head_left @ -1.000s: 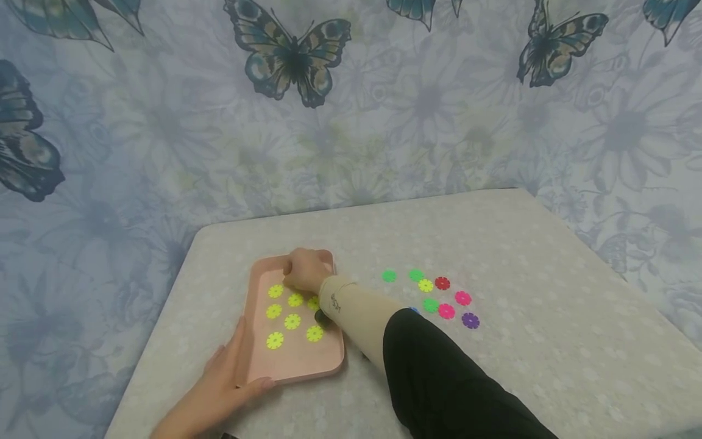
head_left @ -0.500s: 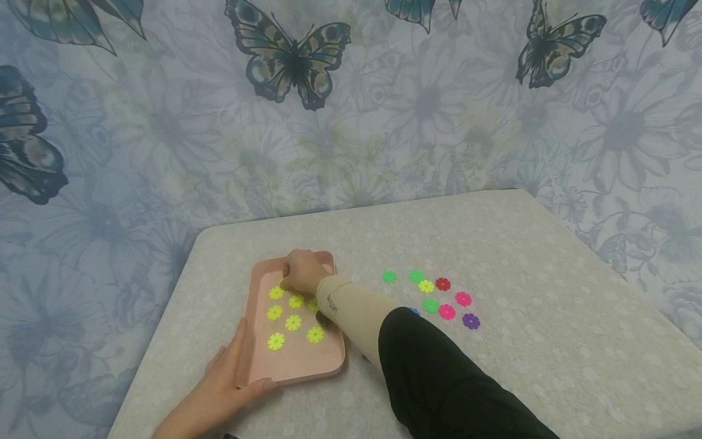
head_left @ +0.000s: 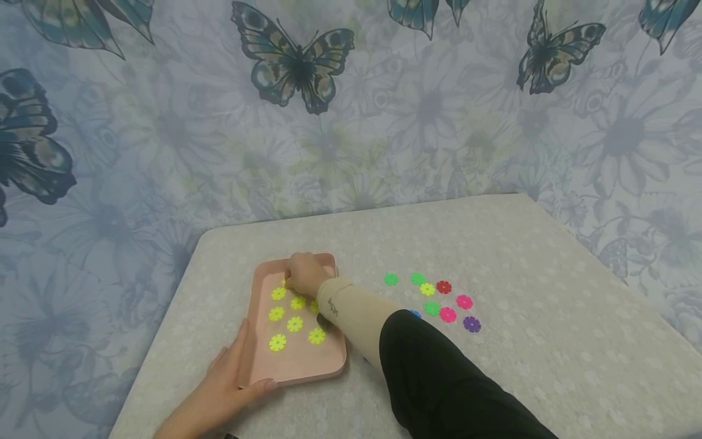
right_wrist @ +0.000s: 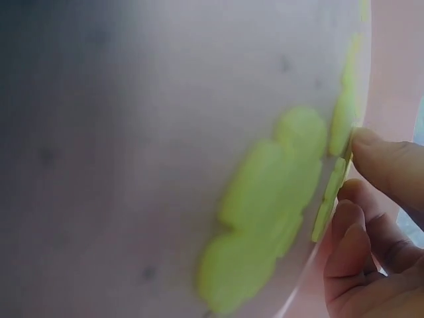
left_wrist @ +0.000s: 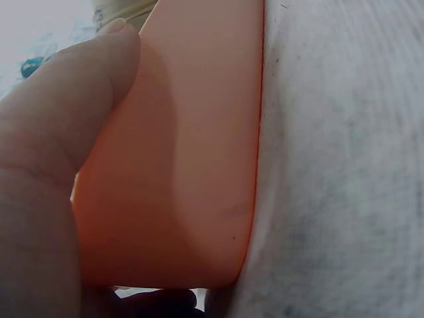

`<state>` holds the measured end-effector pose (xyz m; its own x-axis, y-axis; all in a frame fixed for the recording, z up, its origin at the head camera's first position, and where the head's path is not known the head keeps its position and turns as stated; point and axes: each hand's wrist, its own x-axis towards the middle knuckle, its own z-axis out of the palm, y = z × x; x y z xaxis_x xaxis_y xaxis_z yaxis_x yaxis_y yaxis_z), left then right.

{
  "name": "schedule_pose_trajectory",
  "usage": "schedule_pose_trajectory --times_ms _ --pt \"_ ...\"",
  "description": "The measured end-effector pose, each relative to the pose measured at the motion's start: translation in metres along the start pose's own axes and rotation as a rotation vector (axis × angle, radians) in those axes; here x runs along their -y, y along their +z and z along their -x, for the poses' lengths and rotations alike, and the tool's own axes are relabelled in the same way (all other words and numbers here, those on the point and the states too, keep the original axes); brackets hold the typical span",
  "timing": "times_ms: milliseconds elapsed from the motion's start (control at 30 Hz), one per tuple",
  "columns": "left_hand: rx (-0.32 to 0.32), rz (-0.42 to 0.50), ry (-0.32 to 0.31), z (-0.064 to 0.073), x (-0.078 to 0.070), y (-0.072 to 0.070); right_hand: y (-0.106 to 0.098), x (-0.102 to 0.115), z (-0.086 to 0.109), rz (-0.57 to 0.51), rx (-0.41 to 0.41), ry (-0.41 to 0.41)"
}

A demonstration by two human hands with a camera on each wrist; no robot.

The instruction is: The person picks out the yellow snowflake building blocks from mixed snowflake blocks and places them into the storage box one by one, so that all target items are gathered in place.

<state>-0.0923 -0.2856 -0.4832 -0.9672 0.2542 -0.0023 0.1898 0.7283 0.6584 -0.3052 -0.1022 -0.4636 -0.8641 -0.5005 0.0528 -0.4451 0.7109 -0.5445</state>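
Observation:
My left hand (head_left: pixel 216 381) holds the near left corner of a pink tray (head_left: pixel 296 366), its thumb along the near side and its fingers along the left side. In the left wrist view the thumb (left_wrist: pixel 99 73) lies against the tray wall (left_wrist: pixel 212 132). Over the far end of the tray is my right hand (head_left: pixel 308 274). Its thumb and fingertips pinch the edge of a thin yellow flower-shaped disc (right_wrist: pixel 329 202) in the right wrist view, low at the tray floor. Several similar yellow discs (head_left: pixel 295 324) lie spread in the tray; the right forearm partly covers some.
Right of the tray, loose flower discs lie on the patterned tablecloth: green (head_left: pixel 391 279), yellow (head_left: pixel 427 289), red (head_left: pixel 443 286), pink (head_left: pixel 448 314) and purple (head_left: pixel 472 324). A blue disc (head_left: pixel 415 314) is partly hidden by the black sleeve (head_left: pixel 439 372). Butterfly wallpaper (head_left: pixel 356 140) stands behind the table.
My right hand has shifted only slightly at the tray's far end, and a bit of yellow now shows by its fingertips. The left hand keeps its place; the whole view has dropped a little.

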Motion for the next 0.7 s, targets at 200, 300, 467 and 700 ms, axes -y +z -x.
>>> schedule_pose_trajectory --times_ms 200,300,467,700 --pt "0.009 0.005 -0.005 0.000 0.000 0.000 -0.001 -0.005 0.000 -0.042 0.026 0.005" --pt "0.012 0.011 -0.007 0.000 0.000 0.000 -0.003 -0.005 0.001 -0.076 0.020 0.036" --pt "0.010 0.019 -0.010 0.000 0.000 -0.001 -0.026 0.004 0.014 -0.277 0.002 0.108" --pt "0.025 0.018 -0.038 0.000 -0.003 -0.002 -0.096 0.010 0.045 -0.303 -0.093 -0.076"
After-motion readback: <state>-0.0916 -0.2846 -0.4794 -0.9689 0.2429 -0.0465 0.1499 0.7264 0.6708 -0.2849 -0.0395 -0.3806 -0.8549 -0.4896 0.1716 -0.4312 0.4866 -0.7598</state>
